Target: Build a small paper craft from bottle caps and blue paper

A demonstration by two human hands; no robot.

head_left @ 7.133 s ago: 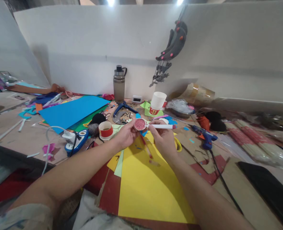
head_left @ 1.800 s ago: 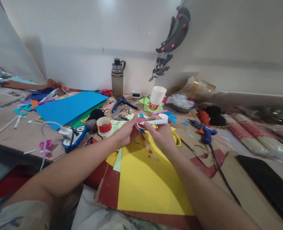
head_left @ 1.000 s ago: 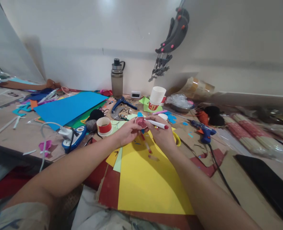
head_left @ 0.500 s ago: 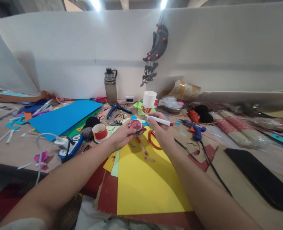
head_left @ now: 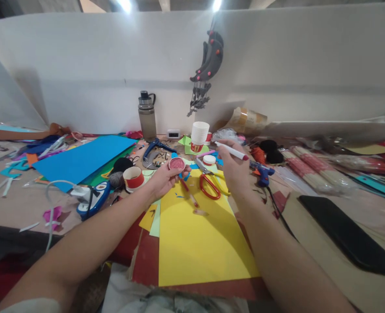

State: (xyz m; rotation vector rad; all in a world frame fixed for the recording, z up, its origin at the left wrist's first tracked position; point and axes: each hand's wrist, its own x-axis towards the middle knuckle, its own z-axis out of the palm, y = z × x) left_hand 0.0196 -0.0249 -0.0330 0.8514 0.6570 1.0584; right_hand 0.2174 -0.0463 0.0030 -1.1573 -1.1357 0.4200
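Note:
My left hand point(head_left: 165, 179) holds a small round white-rimmed piece point(head_left: 177, 164) whose inner face is coloured red, above the top of a yellow sheet point(head_left: 205, 243). In my right hand point(head_left: 233, 163) is a white marker point(head_left: 232, 151) with a dark red end, pointing up to the left. Between the hands lie red-handled scissors point(head_left: 210, 187), a yellow-handled tool point(head_left: 223, 184) and a round white lid-like piece point(head_left: 209, 160). Another marker point(head_left: 189, 192) rests on the yellow sheet.
A stack of paper cups point(head_left: 199, 135) and a bottle point(head_left: 147, 116) stand at the back. A cut red-and-white cup point(head_left: 133, 178) is left of centre, near blue sheets point(head_left: 84, 158). To the right are a blue glue gun point(head_left: 263, 174) and a black phone-like slab point(head_left: 349, 234).
My right hand has moved right with the marker, away from the round piece, uncovering the scissors and the white lid-like piece. My left hand has shifted slightly left. The view has shifted a little.

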